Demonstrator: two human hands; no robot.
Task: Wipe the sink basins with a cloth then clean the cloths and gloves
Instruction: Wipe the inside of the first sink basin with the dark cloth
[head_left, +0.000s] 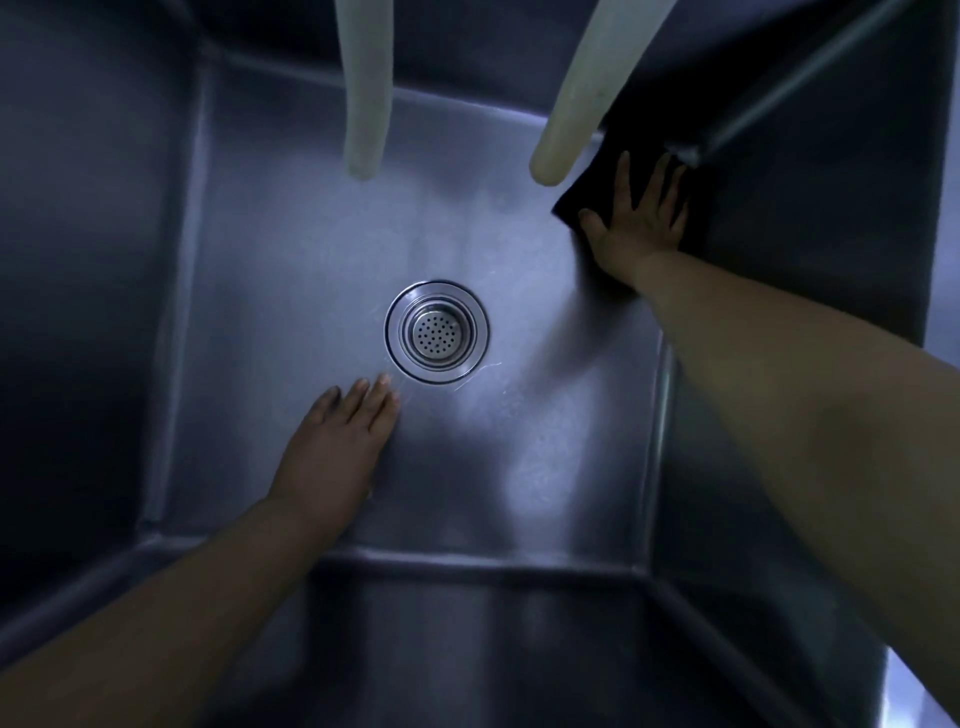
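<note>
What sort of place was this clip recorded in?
Probably a commercial or utility kitchen's wash area, seen from inside a deep stainless steel sink basin. A perforated drain strainer sits in its floor, two pale hoses hang in from above, and the right hand presses a dark cloth into the far corner.

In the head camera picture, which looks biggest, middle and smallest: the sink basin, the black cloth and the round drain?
1. Sink basin, filling nearly the whole picture.
2. Black cloth, though the right hand pressing on it hides part.
3. Drain.
The cloth and drain look fairly close in size, so that order is unsure.
</note>
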